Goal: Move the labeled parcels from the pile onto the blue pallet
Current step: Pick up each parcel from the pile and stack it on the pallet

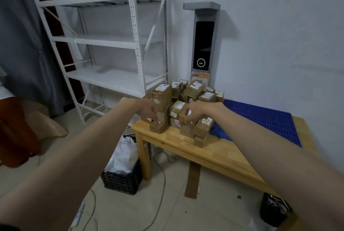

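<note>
Both hands, left hand (149, 112) and right hand (193, 112), curl onto the stacked brown cardboard labeled parcels (186, 104) between them, whose loose neighbours may topple when pulled.

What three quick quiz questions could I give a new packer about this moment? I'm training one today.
1. True or false: the blue pallet already carries parcels.
2. Which hand reaches a parcel nearer the pallet? A) left hand B) right hand
3. Fill in: the pile of parcels sits on a wooden ____.

Key: 1 false, none show on its visible part; 2 B; 3 table.
</note>
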Motion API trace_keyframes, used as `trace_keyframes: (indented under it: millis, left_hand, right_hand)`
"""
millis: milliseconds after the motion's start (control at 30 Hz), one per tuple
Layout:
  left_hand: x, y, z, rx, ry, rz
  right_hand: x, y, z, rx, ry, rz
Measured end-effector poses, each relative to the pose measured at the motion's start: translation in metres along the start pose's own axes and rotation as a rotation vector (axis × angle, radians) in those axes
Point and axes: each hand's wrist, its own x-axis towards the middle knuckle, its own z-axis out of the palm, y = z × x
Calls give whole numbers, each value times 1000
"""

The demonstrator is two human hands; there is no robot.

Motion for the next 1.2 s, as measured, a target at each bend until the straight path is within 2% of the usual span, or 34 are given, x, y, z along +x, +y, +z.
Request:
trace_keyframes:
  millis: [300, 433, 867, 1100, 1200]
  left_hand:
    - [158, -51, -40, 41, 9, 55]
    - [219, -65, -66, 4, -7, 114]
    - [388, -13, -63, 87, -155, 369]
    - [487, -16, -66, 46, -169, 393]
    - [527, -20, -74, 47, -201, 350]
  right_hand:
    - [112, 48, -29, 62, -45, 143]
    - [157, 71, -50, 106, 6, 202]
    - [255, 174, -33, 286, -23, 382]
    - [338, 239, -34, 314, -40, 371]
    - [378, 268, -36, 339, -68, 360]
